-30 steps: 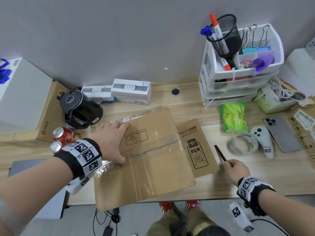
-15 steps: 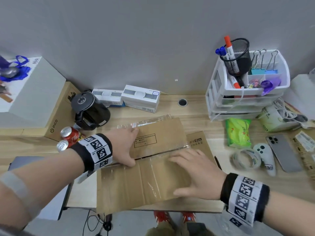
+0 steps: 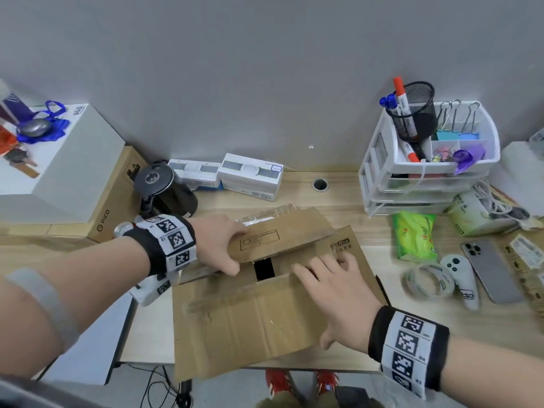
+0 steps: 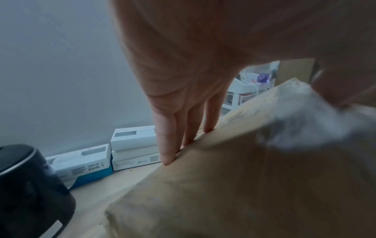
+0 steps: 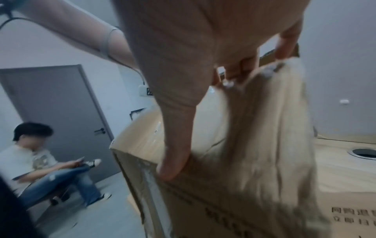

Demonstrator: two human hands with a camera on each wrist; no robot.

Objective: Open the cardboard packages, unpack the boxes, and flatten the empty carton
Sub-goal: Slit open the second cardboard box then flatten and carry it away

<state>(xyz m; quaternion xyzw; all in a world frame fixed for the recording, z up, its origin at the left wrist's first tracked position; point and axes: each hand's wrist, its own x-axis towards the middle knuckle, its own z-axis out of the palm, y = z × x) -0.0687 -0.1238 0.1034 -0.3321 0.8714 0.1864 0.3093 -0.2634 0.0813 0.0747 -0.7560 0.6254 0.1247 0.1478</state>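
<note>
Head view: a carton is seen at the near edge of the table, partly overhanging it. Its far flap is lifted and its near flap is raised, with a dark gap shown between them. The left hand is laid on the left end of the far flap, fingers over the top and thumb curled under the edge, so the flap is gripped. The right hand is spread across the right part of the near flap, fingertips hooked over its free edge. A second, smaller box is seen just behind the right hand. A kettle and two white boxes are set behind the carton; a drawer unit, a green pack, a tape roll, a controller and a phone are placed to the right.

Left wrist view: the left hand is shown with straight fingers pressed together, their tips against the far edge of the flap; the thumb is blurred at the right. The kettle and white boxes are visible beyond.

Right wrist view: the right hand is shown with the thumb pressed on the carton corner and the fingers curled round the flap, which is blurred. A seated person is seen by a grey door.
</note>
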